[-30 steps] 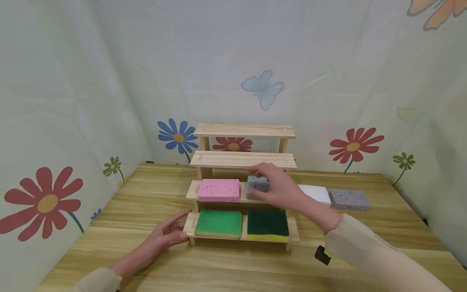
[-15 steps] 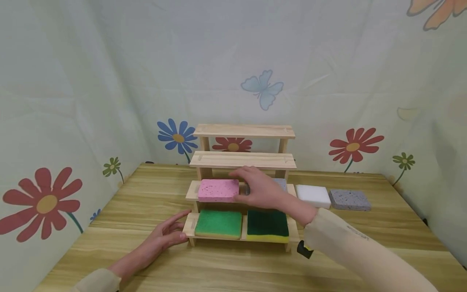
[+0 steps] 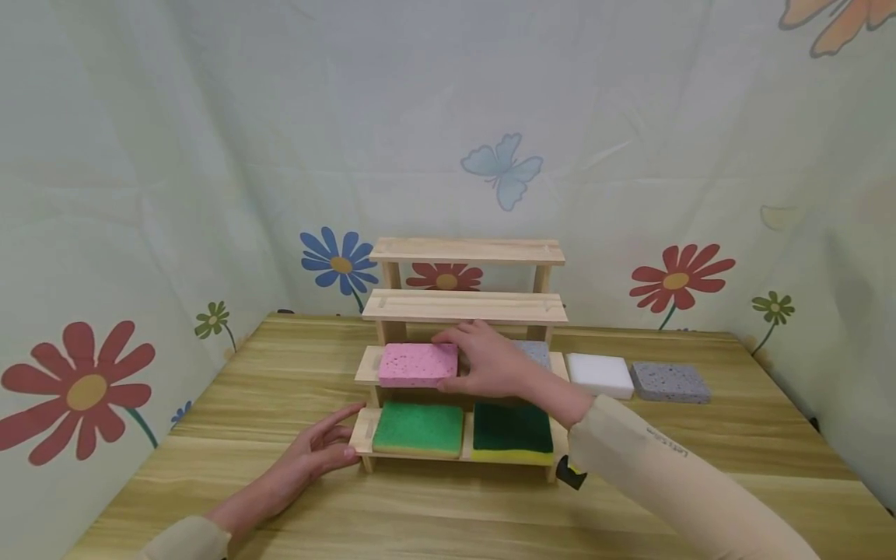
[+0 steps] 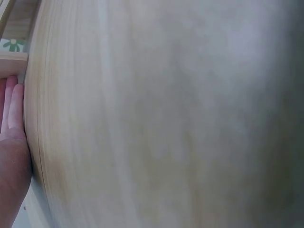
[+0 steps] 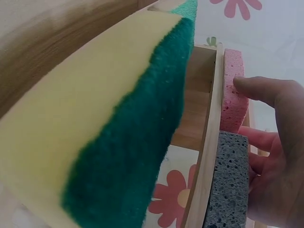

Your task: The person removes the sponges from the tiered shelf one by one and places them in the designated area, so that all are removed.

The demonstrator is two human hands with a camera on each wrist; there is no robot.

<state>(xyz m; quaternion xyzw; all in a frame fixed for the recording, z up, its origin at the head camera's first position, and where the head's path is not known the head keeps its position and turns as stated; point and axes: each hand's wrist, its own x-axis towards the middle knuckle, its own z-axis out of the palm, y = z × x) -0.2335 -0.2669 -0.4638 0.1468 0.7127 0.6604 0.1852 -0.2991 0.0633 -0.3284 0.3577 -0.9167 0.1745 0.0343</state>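
Note:
A stepped wooden rack [image 3: 462,305] stands on the table. Its second tier from the bottom holds a pink sponge [image 3: 418,365] at left and a grey sponge [image 3: 536,352] at right, partly covered by my right hand [image 3: 493,362]. That hand pinches the pink sponge's right end, thumb in front and fingers behind, as the right wrist view also shows. On the lowest tier lie a green-topped sponge [image 3: 418,428] and a dark green and yellow sponge [image 3: 512,430]. My left hand [image 3: 304,459] holds the left end of that tier, thumb at its front corner.
Right of the rack, a white sponge [image 3: 600,376] and another grey sponge [image 3: 670,383] lie on the wood-grain table [image 3: 294,373]. A flower-printed cloth [image 3: 595,101] hangs behind and at both sides.
My right hand has shifted left along the second tier, from the grey sponge to the pink sponge's right end. The left hand stays where it was.

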